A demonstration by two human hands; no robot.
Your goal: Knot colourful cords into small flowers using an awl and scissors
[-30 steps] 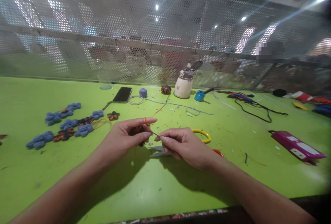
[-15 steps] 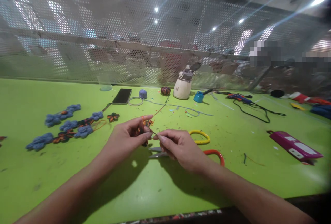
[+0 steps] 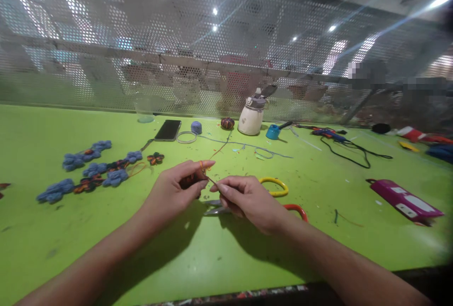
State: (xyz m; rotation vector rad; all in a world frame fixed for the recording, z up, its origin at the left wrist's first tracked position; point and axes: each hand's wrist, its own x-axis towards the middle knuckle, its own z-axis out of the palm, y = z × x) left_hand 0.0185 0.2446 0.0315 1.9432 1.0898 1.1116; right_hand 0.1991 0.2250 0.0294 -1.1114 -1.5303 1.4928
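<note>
My left hand (image 3: 168, 190) pinches a small dark and orange crochet piece (image 3: 187, 182), mostly covered by the fingers. Orange yarn loops round its raised index finger, and a strand runs back towards a dark multicoloured yarn ball (image 3: 227, 123). Between finger and thumb, my right hand (image 3: 251, 200) grips a thin crochet hook (image 3: 213, 182), its tip at the piece by my left fingers. Scissors with one yellow and one red handle (image 3: 297, 209) lie beneath my right hand, partly hidden by it.
Blue and dark-orange crochet flowers (image 3: 115, 177) lie at left, near a phone (image 3: 168, 130) and a blue yarn ball (image 3: 196, 128). A white bottle (image 3: 250, 121), a blue pot (image 3: 272, 131), a corded tool (image 3: 329, 135) and a magenta case (image 3: 403, 197) stand or lie behind and right.
My left fingers have closed further over the crochet piece, so less orange yarn shows above them. The index finger has shifted slightly right. My right hand has barely moved.
</note>
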